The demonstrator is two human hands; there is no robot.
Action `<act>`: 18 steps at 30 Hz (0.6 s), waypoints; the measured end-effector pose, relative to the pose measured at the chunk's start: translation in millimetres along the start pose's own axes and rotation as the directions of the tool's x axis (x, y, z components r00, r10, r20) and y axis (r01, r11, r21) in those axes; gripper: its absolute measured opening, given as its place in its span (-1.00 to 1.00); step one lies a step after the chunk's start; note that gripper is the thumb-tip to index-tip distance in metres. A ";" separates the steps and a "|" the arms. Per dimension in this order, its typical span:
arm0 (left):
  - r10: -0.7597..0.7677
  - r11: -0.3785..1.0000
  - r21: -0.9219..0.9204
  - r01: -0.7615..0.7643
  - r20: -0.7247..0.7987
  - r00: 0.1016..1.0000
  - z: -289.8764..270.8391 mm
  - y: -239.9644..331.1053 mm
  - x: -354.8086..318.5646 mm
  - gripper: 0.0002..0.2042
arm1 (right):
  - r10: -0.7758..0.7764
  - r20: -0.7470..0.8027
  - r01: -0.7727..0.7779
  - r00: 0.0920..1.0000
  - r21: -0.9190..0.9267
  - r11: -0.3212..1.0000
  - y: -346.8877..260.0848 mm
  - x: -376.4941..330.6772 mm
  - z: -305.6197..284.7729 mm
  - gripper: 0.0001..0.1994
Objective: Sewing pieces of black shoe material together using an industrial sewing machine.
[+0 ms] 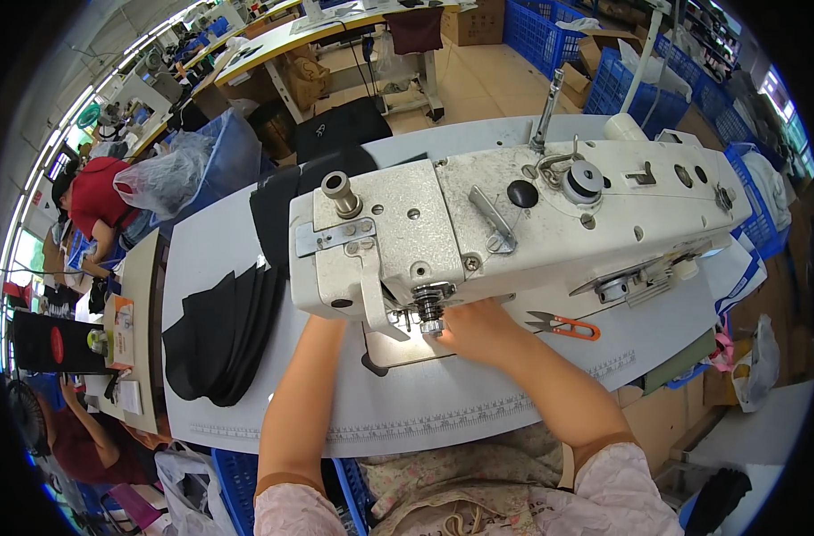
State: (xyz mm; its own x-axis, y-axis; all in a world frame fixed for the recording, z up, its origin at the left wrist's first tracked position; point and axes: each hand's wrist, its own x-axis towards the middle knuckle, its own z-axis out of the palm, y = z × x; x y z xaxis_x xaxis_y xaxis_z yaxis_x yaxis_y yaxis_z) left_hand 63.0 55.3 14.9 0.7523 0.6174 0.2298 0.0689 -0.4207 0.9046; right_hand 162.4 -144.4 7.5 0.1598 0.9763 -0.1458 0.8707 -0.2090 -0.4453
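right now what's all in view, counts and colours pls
Sewing machine: 1, white, centre
Table: 1, pale grey, under the machine
Fabric pieces: several, black, left of the machine
Scissors: 1 pair, orange handles, table's right side
Printed ruler: 1, dark markings, table's near edge
Crates: several, blue, mostly upper right
Plastic bags: several, clear or white, both sides
Co-workers: 2, reddish tops, far left
Fan: 1, black, lower left
Left forearm: 1, bare, reaching behind the machine; hand hidden
Right hand: 1, bare, beside the needle area

Pale pink crinkled sleeves (623, 491), beige floral cloth (478, 467) at the waist, tan cord (463, 520), bare hands (480, 332)
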 end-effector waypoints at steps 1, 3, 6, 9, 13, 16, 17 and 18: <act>0.009 1.000 0.029 -0.009 0.007 1.000 1.9 1.9 -1.2 -0.72 | 0.012 0.008 -0.012 1.000 0.025 1.000 -0.6 0.3 -0.4 -0.62; 0.029 0.996 0.078 -0.031 0.028 0.999 1.5 3.5 -5.9 -0.71 | -0.037 -0.113 0.040 0.993 0.021 0.999 5.6 0.9 9.0 -0.63; 0.046 0.986 0.155 -0.054 0.056 0.997 5.0 3.1 -7.1 -0.70 | -0.054 -0.139 0.062 0.989 0.053 0.997 5.2 2.3 3.9 -0.64; 0.064 0.970 0.228 -0.084 0.092 0.994 -4.8 -0.4 -15.8 -0.69 | -0.042 -0.120 0.052 0.992 0.079 0.996 6.3 1.2 1.7 -0.64; 0.089 0.935 0.328 -0.132 0.142 0.986 -16.2 0.0 -23.4 -0.67 | -0.090 -0.243 0.101 0.966 0.030 0.994 8.6 3.7 5.7 -0.66; 0.100 0.901 0.400 -0.165 0.179 0.979 -20.4 -1.2 -29.9 -0.66 | -0.019 -0.168 0.027 0.986 0.041 0.999 0.1 3.5 -6.6 -0.69; 0.103 0.889 0.423 -0.176 0.190 0.976 -21.6 -1.7 -31.9 -0.65 | -0.018 -0.168 0.026 0.986 0.042 0.999 -0.2 2.8 -8.0 -0.69; 0.106 0.875 0.446 -0.188 0.201 0.974 -20.4 -1.7 -37.0 -0.65 | -0.018 -0.150 0.025 0.989 0.043 0.999 0.0 2.1 -8.9 -0.71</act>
State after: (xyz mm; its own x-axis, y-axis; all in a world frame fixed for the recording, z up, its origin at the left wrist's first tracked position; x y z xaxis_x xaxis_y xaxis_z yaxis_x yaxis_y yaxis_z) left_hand 21.6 46.8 12.1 0.8717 0.4228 0.2479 0.2111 -0.7803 0.5887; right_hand 166.9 -141.8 15.0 0.2119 0.9773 -0.0037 0.8536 -0.1869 -0.4862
